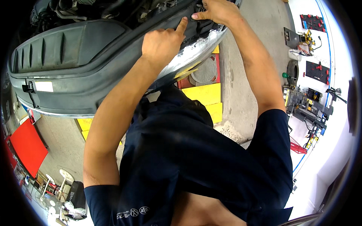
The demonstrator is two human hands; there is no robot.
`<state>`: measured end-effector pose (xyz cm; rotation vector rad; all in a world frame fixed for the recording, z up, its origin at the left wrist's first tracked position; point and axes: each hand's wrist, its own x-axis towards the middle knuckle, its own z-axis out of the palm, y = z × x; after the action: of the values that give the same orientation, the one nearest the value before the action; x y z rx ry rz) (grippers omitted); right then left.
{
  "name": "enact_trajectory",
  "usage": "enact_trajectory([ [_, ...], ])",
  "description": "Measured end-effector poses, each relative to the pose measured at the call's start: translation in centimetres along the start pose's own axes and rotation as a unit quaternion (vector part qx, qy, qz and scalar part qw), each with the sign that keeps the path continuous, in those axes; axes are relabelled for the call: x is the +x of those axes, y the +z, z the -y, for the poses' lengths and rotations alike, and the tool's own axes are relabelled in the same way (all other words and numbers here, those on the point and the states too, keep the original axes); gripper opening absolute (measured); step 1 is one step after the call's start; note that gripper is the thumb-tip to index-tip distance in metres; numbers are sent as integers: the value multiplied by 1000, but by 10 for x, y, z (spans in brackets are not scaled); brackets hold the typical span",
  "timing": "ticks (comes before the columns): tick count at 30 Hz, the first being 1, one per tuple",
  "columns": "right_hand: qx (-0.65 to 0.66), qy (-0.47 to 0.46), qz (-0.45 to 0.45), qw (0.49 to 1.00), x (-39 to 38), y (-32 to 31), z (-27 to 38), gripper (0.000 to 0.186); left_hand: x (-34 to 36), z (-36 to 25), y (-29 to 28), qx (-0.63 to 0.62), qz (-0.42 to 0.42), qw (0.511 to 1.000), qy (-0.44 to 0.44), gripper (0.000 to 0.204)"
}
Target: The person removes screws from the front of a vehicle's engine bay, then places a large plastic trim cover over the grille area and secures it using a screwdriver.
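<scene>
A grey plastic car bumper cover (68, 75) fills the upper left, with the engine bay dark above it. My left hand (163, 42) is curled into a fist with the index finger stretched out, its tip pressing the bumper's upper edge. Just right of it, my right hand (215, 11) rests on the same edge, thumb pointing toward the left fingertip, fingers curled over something small that I cannot make out. A silvery headlight edge (203, 47) shows below both hands. My dark blue shirt (196, 158) fills the lower middle.
Yellow ramp blocks (205, 94) and a round drain cover (204, 71) lie on the concrete floor under the car. A red panel (28, 147) stands at the left. Workshop machines and tool boards (309, 101) line the white wall at the right.
</scene>
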<state>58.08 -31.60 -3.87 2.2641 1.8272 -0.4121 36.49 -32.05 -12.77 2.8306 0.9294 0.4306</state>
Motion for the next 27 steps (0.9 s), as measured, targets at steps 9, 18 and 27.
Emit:
enact_trajectory([
  [9, 110, -34, -79, 990, 31, 41, -33, 78, 15, 1, -19, -22, 53, 998, -14, 53],
  [18, 190, -9, -128, 973, 8, 33, -27, 56, 12, -1, -29, -321, 40, 932, -163, 45],
  [27, 422, -94, -184, 883, -84, 30, 40, 24, 1, 1, -32, -894, -7, 280, -349, 40],
])
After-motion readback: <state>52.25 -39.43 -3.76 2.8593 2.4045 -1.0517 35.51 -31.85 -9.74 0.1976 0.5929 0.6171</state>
